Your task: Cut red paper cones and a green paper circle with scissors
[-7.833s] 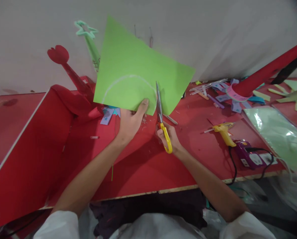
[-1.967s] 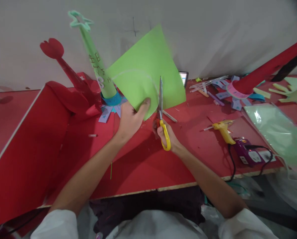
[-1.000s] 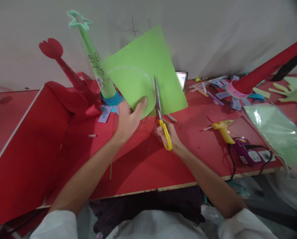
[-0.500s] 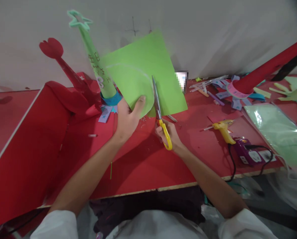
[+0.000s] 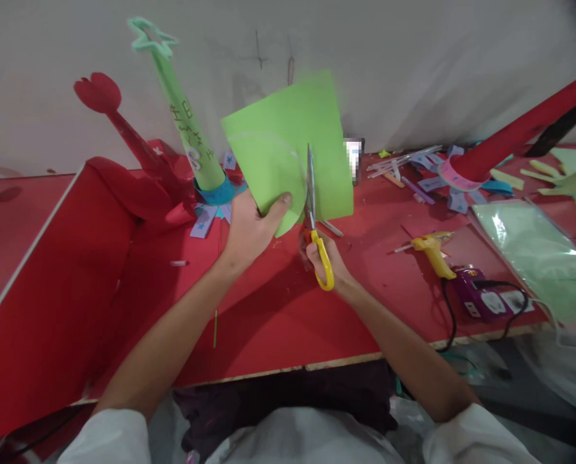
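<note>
My left hand (image 5: pixel 249 229) pinches the lower edge of a light green paper sheet (image 5: pixel 288 138), held up above the red table (image 5: pixel 278 309). A faint white curved line is drawn on the sheet. My right hand (image 5: pixel 326 258) grips yellow-handled scissors (image 5: pixel 314 219), blades pointing up into the sheet along that curve. A rounded flap of the sheet hangs beside my left thumb.
A green paper cone with a star top (image 5: pixel 182 122) and a red flower-topped cone (image 5: pixel 124 135) stand behind at left. A red board (image 5: pixel 41 283) lies at left. A yellow glue gun (image 5: pixel 433 251), purple power strip (image 5: pixel 481 299), plastic sleeve (image 5: pixel 539 258) and paper scraps lie at right.
The green sheet has turned clockwise in my left hand and swung right. The scissors' blades have moved further up along the curved line.
</note>
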Demonstrator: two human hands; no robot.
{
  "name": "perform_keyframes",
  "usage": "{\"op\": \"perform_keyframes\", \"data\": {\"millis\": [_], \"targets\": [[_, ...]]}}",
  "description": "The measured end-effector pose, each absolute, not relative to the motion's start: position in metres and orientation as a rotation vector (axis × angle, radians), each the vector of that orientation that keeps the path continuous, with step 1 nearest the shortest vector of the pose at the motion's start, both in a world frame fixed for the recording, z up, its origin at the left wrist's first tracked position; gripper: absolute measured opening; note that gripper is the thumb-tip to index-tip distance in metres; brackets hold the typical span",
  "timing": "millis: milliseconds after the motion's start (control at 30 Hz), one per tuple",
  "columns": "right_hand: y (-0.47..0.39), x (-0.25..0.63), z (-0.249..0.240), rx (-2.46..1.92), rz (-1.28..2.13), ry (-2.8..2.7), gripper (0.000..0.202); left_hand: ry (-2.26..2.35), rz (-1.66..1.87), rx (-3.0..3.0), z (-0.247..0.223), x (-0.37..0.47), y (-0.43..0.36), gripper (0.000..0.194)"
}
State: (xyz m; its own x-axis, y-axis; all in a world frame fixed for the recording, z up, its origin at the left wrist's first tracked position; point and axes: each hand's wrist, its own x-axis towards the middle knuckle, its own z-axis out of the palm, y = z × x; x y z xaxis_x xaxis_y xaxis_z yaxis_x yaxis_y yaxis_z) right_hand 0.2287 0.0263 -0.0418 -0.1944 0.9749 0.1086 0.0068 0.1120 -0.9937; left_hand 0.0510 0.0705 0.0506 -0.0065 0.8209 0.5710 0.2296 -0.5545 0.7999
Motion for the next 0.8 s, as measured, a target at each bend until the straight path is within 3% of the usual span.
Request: {"op": "perform_keyframes", "data": {"millis": [367, 800], "targets": [[0.024, 0.228, -0.034, -1.073, 1.220, -1.390, 0.076, 1.086, 1.606, 1.682, 0.048, 0.049, 0.070, 0.036], [0.024, 0.231, -0.023, -1.143, 1.131, -1.487, 0.078, 1.147, 1.665, 1.628, 0.049, 0.044, 0.071, 0.042]]}}
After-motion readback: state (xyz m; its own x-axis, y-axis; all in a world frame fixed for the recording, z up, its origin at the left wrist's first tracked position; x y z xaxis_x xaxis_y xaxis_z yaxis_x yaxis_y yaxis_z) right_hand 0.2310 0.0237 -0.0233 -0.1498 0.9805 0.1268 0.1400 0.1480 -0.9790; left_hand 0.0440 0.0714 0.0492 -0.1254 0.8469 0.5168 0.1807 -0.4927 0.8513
